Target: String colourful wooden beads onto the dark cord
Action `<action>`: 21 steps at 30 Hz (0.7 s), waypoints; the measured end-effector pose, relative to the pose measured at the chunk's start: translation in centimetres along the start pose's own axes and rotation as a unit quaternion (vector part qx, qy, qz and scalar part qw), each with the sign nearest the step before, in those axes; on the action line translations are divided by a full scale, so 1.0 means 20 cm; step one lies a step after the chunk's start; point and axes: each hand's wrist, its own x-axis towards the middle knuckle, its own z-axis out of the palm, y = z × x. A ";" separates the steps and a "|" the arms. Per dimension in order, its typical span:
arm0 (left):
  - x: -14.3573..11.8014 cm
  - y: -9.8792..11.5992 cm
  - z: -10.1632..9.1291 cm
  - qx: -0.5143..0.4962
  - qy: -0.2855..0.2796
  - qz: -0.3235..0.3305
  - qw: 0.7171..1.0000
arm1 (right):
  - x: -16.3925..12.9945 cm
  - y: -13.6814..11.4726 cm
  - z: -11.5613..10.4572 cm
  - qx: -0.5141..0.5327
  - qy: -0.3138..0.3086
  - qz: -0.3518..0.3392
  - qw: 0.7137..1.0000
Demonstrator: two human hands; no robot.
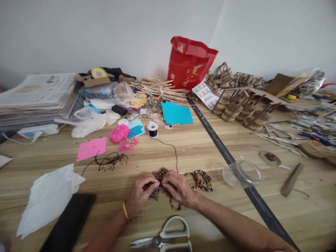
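Multicoloured beaded loops (168,183) lie on the wooden table (199,150) at six o'clock in the head view. Left hand (139,196) and right hand (178,189) pinch them together, apparently gripping beads. Black thread runs to a spool (153,130) at twelve; scissors (165,239) sit below.
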 end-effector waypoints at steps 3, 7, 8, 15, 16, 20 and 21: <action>0.00 0.00 -0.01 -0.006 0.020 -0.001 1.000 | 0.00 0.00 0.00 0.007 0.004 0.008 1.000; 0.01 -0.02 -0.01 -0.003 0.026 0.029 0.999 | 0.01 0.00 0.00 0.013 0.006 0.009 1.000; 0.00 -0.03 -0.01 0.001 0.028 0.040 0.999 | 0.00 0.00 0.00 0.015 0.005 0.008 1.000; 0.00 -0.03 0.01 0.023 0.025 0.085 0.996 | 0.00 0.00 0.00 0.021 -0.014 0.010 1.000; 0.00 -0.03 0.01 0.029 0.021 0.083 0.996 | 0.00 0.00 0.00 0.020 -0.016 0.009 1.000; 0.00 -0.01 0.01 0.047 0.004 0.070 0.996 | 0.00 -0.01 0.00 0.016 -0.014 0.004 1.000; 0.00 0.00 0.01 0.049 0.000 0.067 0.997 | 0.00 -0.01 0.00 0.015 -0.016 0.004 1.000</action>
